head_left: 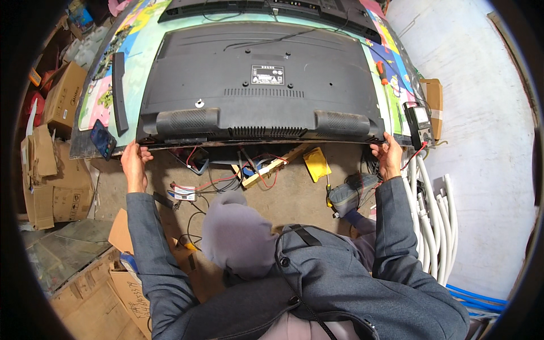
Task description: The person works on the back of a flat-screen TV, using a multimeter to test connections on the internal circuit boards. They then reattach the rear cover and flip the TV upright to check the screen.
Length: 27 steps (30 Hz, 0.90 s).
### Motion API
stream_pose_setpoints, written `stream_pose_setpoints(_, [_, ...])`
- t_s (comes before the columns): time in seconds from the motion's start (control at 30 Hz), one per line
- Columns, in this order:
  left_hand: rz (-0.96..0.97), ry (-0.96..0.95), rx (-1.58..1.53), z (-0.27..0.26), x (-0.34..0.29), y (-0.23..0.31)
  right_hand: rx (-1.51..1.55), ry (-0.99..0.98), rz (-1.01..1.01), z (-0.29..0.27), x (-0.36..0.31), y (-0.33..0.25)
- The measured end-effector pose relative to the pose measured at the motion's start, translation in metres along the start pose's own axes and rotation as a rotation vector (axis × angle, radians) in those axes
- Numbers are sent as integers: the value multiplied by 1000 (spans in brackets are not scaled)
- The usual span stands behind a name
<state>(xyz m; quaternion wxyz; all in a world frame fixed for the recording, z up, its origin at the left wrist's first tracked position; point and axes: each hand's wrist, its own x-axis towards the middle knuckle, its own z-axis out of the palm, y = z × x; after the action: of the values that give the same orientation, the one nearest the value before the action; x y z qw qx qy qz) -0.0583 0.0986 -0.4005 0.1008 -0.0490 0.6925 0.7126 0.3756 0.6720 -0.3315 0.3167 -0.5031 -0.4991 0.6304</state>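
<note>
A black flat-screen television (192, 73) lies with its back upward on a table covered with a colourful cloth. My left hand (136, 161) is closed at its near left corner, with the thumb toward the edge and the fingers bent. At the near right corner, my right hand (389, 156) grips the edge with curled fingers. Between the hands runs the vented lower edge of the casing, with two speaker bulges. A thin black cable (266, 41) rests across the far part of the back. A small metal piece (199, 103) lies on the casing at the left.
Left of the television are a curved black strip (119, 93) and a phone (102, 139). A red-handled screwdriver (382, 73) and a meter (419, 122) sit at the right. Another black panel (340, 17) lies beyond. White pipes (433, 226), cardboard boxes (68, 93) and floor cables surround me.
</note>
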Motion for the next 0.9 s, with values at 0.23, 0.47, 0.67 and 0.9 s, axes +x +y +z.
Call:
stream_pose_setpoints(0.23, [19, 16, -19, 2, -2, -1, 0, 5, -7, 3, -3, 0])
stream_pose_setpoints(0.47, [23, 9, -32, 4, -5, 0, 12, 2, -10, 2, -2, 2])
stream_pose_setpoints(0.67, [14, 14, -37, 5, -5, 0, 27, 15, -11, 1, -1, 4])
stream_pose_setpoints(0.9, [20, 33, -38, 6, -6, -1, 29, 12, -20, 2, -1, 6])
